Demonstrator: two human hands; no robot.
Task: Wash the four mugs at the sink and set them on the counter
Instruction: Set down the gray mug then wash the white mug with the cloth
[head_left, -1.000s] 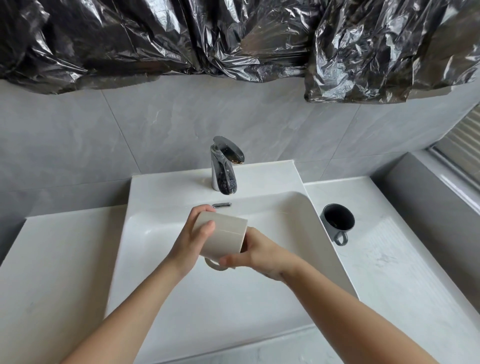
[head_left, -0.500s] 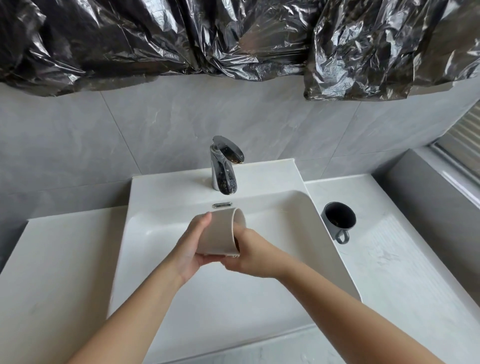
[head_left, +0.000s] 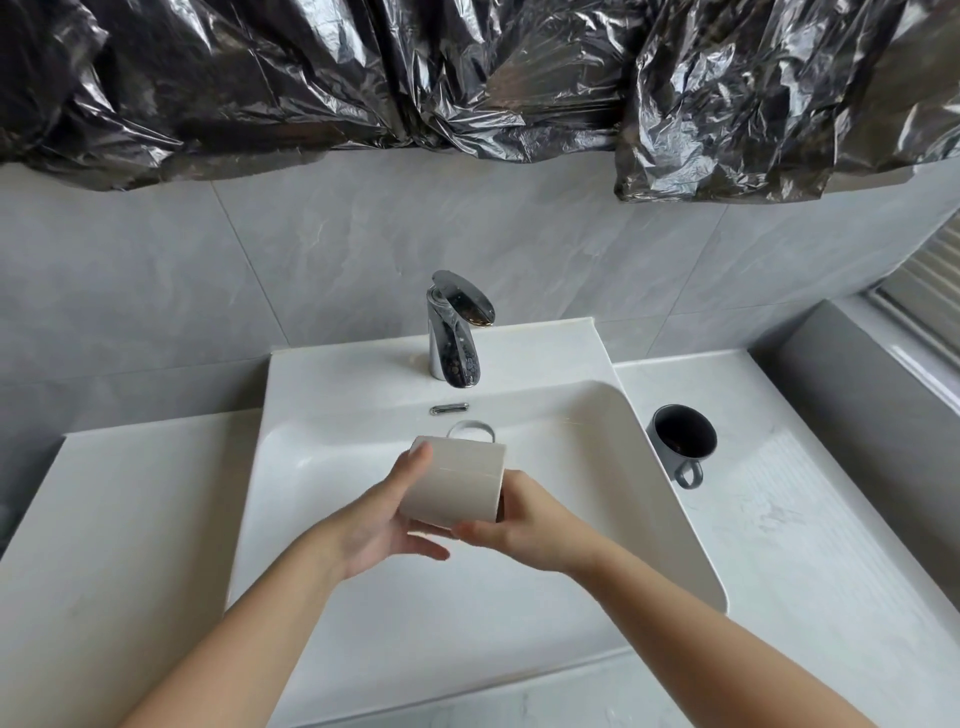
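The mug (head_left: 454, 480) has turned in my hands since approx. 1 s ago: its handle (head_left: 470, 430), before low and towards me, is now on the far side, facing the tap (head_left: 454, 332). The mug lies sideways over the sink (head_left: 597, 415). My left hand (head_left: 382, 525) holds the base end betw. thumb and fingers. My right hand (head_left: 530, 525) grips the mouth end, fingertips hidden. I see no water running. I think I am rubbing round the wall, so it is not finished. A dark mug (head_left: 683, 441) stands on the counter (head_left: 805, 519); other 2 not in view.
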